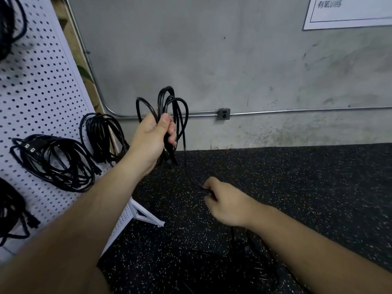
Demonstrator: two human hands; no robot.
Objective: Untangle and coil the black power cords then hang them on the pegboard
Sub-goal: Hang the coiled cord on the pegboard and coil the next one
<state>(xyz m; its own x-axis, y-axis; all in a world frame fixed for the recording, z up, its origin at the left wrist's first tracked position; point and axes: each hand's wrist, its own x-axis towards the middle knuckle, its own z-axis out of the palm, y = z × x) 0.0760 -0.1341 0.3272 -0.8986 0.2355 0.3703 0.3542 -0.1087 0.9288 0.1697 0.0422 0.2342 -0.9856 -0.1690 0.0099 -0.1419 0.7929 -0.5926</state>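
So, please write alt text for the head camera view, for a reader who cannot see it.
A left hand grips a coiled black cord while the right hand pinches its trailing strand, beside a pegboard hung with coiled cords.

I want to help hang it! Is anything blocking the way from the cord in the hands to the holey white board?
Nothing visible blocks it. The left hand holds the coiled cord in open air beside the pegboard. There other coils already hang, so it needs a free spot. The right hand pinches its loose tail.
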